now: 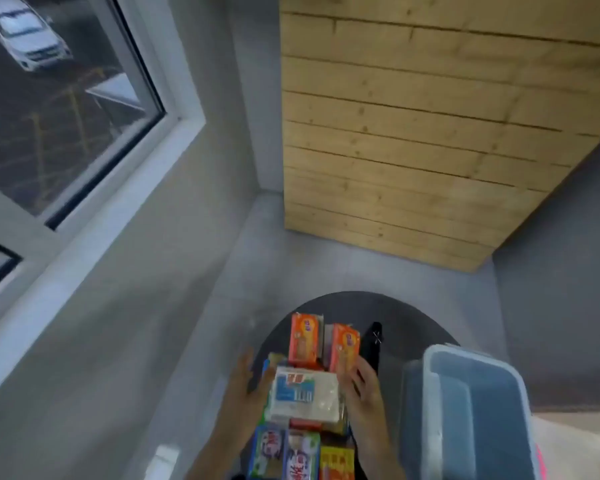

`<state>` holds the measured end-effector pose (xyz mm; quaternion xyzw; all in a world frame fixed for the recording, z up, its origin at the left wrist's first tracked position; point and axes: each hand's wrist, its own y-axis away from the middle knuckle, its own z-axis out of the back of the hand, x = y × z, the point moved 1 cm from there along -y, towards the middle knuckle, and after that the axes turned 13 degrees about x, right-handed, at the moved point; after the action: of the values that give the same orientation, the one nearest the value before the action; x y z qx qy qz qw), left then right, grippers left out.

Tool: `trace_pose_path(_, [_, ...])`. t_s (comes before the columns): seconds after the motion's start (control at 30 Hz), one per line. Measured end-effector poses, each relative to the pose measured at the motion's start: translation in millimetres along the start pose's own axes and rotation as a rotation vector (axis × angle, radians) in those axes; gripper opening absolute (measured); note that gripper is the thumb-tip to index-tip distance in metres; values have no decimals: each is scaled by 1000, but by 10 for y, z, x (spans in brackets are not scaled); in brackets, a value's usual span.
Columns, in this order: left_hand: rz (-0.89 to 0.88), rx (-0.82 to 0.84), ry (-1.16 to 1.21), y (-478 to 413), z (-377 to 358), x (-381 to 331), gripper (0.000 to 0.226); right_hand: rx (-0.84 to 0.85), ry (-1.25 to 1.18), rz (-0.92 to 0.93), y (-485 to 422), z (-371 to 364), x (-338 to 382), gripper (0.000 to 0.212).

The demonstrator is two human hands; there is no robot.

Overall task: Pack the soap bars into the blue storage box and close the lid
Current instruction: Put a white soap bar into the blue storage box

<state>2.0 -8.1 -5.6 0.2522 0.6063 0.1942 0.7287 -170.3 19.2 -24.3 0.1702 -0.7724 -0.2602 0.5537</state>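
Observation:
Several wrapped soap bars are piled on a small round dark table (406,317) at the bottom of the head view. A white and blue pack (305,394) lies on top of the pile. My left hand (248,382) presses its left side and my right hand (362,393) presses its right side, so the pack sits gripped between them. Two orange soap boxes (323,341) stand upright just behind it. More bars (302,455) in blue, white and yellow wrappers lie nearer me. The blue storage box (475,410) stands open to the right, and its inside looks empty.
A black object (373,344) stands on the table between the orange boxes and the storage box. A wooden plank panel (413,133) rises behind the table. A window (56,98) fills the left wall. Grey floor surrounds the table.

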Motion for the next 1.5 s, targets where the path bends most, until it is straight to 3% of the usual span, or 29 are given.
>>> trace_pose_path(0.03, [-35, 25, 3, -130, -89, 178, 29, 2, 3, 9, -97, 31, -201, 63])
trace_pose_path(0.13, [-86, 70, -9, -518, -282, 666, 17, 6, 66, 38, -403, 165, -730, 35])
trace_pose_path(0.2, [-123, 57, 12, -756, -375, 1003, 29, 33, 85, 43, -635, 257, -1038, 50])
trace_pose_path(0.3, [-150, 78, 91, -1029, -455, 1362, 44, 162, 33, 74, -913, 357, -1343, 98])
trace_pose_path(0.33, [-155, 80, 95, -1091, -471, 1439, 46, 184, 9, 103, -984, 388, -1429, 105])
trace_pose_path(0.5, [-274, -8, 150, -1242, -521, 1662, 41, 249, -189, 229, -1140, 396, -1629, 92])
trace_pose_path(0.6, [-340, -21, 160, -1288, -508, 1750, 36, 230, -223, 267, -1187, 431, -1677, 56])
trace_pose_path(0.73, [-401, 1, 188, -1350, -495, 1833, 31, 198, -163, 304, -1286, 493, -1764, 53])
trace_pose_path(0.93, [-482, 41, 150, -1387, -503, 1859, 32, 236, -148, 348, -1288, 498, -1808, 33])
trace_pose_path(1.2, [-497, 77, 153, -1050, -552, 1756, 34, 126, -50, 470, -987, 359, -1765, 31])
trace_pose_path(1.33, [-685, 69, 138, -487, -627, 1612, 27, 133, -98, 640, -532, 393, -1591, 34])
trace_pose_path(1.5, [-910, 179, 238, 101, -845, 1221, 21, 135, 1, 940, 234, 596, -1111, 40])
